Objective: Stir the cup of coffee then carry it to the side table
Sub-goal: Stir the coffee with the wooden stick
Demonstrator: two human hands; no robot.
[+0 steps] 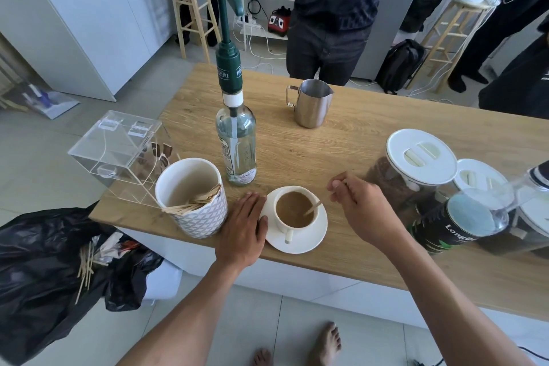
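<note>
A white cup (282,227) full of light brown coffee stands on a white saucer (315,239) near the front edge of the wooden table (326,151). A wooden stir stick (312,208) leans in the coffee, its tip in the liquid. My right hand (361,205) hovers just right of the cup and pinches the stick's upper end between thumb and fingers. My left hand (245,227) lies flat on the table, fingers straight, its thumb side touching the saucer's left rim.
A patterned white pot (205,220) of wooden sticks stands left of my left hand. Behind the cup rises a glass bottle with a green pump (236,154). A steel jug (313,104), lidded jars (416,169), a clear acrylic box (118,151) and a black bin bag (44,261) surround them. People stand beyond the table.
</note>
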